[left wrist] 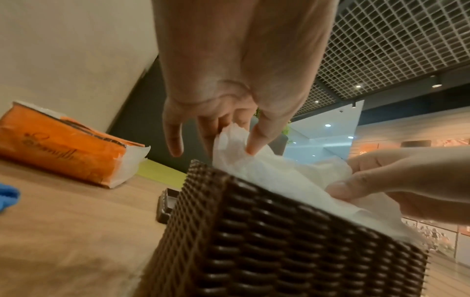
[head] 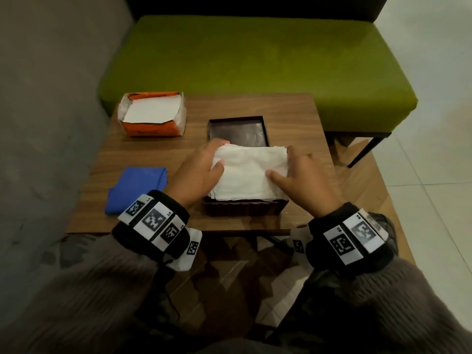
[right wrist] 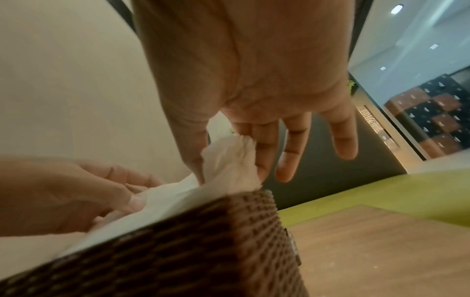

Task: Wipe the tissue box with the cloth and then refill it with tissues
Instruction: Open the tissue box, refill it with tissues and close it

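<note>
A dark brown woven tissue box (head: 245, 209) (left wrist: 267, 241) (right wrist: 178, 251) stands open near the table's front edge. A stack of white tissues (head: 249, 175) (left wrist: 279, 176) (right wrist: 178, 199) lies in its top and rises above the rim. My left hand (head: 215, 155) (left wrist: 229, 140) pinches the stack's left edge between thumb and fingers. My right hand (head: 281, 162) (right wrist: 229, 166) pinches the right edge the same way. The box's dark lid (head: 238, 132) (left wrist: 165, 205) lies upturned just behind the box. A folded blue cloth (head: 136, 189) (left wrist: 7, 197) rests on the table to the left.
An opened orange tissue pack (head: 152, 113) (left wrist: 63, 152) with white tissues inside sits at the table's back left. The small wooden table (head: 293, 118) stands against a grey wall on the left. A green bench (head: 255, 60) runs behind it.
</note>
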The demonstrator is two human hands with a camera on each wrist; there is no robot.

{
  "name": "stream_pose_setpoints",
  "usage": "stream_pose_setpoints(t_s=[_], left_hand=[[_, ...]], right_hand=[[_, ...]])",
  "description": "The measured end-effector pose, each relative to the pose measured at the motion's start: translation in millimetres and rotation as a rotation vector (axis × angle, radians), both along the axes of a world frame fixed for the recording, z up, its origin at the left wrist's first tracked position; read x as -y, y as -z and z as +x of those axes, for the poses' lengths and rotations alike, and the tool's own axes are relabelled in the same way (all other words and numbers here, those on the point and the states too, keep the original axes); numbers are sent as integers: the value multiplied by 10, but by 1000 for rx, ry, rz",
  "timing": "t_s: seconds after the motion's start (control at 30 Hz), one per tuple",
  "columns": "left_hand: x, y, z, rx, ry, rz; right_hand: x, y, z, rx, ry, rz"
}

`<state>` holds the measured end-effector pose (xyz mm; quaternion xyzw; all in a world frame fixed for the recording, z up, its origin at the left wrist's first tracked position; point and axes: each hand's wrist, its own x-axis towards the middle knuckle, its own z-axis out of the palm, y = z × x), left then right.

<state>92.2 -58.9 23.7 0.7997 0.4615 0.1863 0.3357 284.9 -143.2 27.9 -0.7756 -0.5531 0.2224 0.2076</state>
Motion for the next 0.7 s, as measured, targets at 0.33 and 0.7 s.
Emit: stream_pose_setpoints(t_s=[0.33,0.7], left_hand=[[-89,34,35,-700,206,207],[-1421,-152,-697,-261,-293,267]], right_hand=[[-114,100,-51,474,-166,-118],[165,176,-297,217,-286,7]])
